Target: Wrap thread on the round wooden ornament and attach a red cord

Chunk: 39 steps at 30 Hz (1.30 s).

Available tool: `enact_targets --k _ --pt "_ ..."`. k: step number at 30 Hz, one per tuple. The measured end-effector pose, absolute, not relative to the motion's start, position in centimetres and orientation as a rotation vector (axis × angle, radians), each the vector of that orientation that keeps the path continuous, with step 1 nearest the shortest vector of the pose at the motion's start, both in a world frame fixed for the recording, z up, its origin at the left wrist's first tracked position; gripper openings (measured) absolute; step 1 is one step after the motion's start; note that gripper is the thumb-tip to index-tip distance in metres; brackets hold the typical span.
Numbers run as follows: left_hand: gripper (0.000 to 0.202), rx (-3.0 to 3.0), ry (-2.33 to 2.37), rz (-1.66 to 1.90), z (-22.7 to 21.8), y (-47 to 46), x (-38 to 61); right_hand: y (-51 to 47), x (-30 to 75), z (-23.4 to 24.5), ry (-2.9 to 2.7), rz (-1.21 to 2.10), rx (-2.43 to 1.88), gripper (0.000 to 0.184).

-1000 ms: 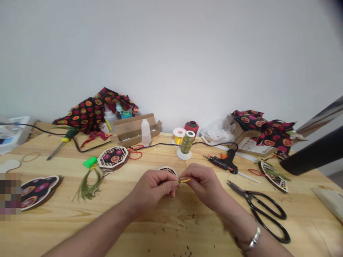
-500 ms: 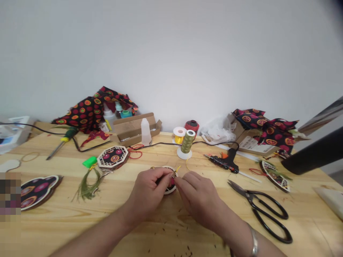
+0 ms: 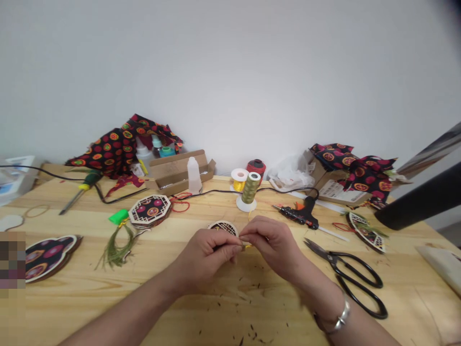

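A thin yellow cord (image 3: 248,246) shows between my two hands, just below the fingertips. The fingers of my left hand (image 3: 211,252) are pinched together on part of it. My right hand (image 3: 275,245) also pinches, its fingertips almost touching the left ones; what lies right inside both pinches is partly hidden. Behind the left fingers is a round lattice-work ornament (image 3: 226,226) with dark patterned fabric, its lower part covered. Yellow strand leads from near the right hand up toward the yellow cord spool (image 3: 239,184) and the olive thread cone (image 3: 251,188).
Black scissors (image 3: 333,259) and a glue gun (image 3: 302,216) lie to the right. Left are an octagonal ornament (image 3: 149,210), a green tassel (image 3: 118,245) and a screwdriver (image 3: 81,192). A white bottle (image 3: 194,175) stands by an open cardboard box (image 3: 173,168). Dark scraps litter the table front.
Both hands have shifted off the round ornament, slightly lower and nearer me, so its upper lattice shows more. The right hand has turned, and the yellow cord now shows below the fingertips.
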<state>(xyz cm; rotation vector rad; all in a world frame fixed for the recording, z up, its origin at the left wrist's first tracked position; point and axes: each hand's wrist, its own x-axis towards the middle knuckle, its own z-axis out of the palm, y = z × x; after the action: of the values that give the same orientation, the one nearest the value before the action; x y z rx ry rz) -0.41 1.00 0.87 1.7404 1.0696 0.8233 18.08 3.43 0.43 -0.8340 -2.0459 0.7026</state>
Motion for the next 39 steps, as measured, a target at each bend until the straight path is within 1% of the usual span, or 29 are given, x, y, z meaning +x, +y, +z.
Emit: enact_targets --k 4,8,11,16,18,23,26,39 --pt "0.022 1.46 1.016 0.905 1.0 1.1 -0.7 3.5 17.5 0.4 -1.886 0.9 -0.921 0.011" --pt "0.019 1.299 0.993 0.945 0.9 1.2 -0.9 3.0 17.2 0.5 -1.823 0.959 -0.956 0.009" --pt "0.02 1.298 1.057 0.973 1.0 1.3 -0.7 2.8 17.1 0.4 -1.833 0.899 -0.945 0.008" --pt "0.022 1.422 1.213 1.012 0.8 1.2 -0.5 2.4 16.9 0.3 -1.973 0.647 -0.933 0.013" --pt "0.023 1.492 1.24 1.017 0.7 1.1 -0.4 2.2 16.8 0.3 -2.015 0.601 -0.933 0.014" --pt "0.024 1.617 1.27 1.032 0.5 0.9 -0.5 1.9 16.8 0.3 -2.115 0.534 -0.948 0.017" --pt "0.023 1.648 1.292 1.041 0.3 0.9 -0.5 1.8 16.9 0.2 -2.129 0.508 -0.948 0.016" --pt "0.018 1.766 1.312 1.103 0.2 0.6 -0.5 1.3 17.0 0.6 -2.191 0.508 -0.993 0.016"
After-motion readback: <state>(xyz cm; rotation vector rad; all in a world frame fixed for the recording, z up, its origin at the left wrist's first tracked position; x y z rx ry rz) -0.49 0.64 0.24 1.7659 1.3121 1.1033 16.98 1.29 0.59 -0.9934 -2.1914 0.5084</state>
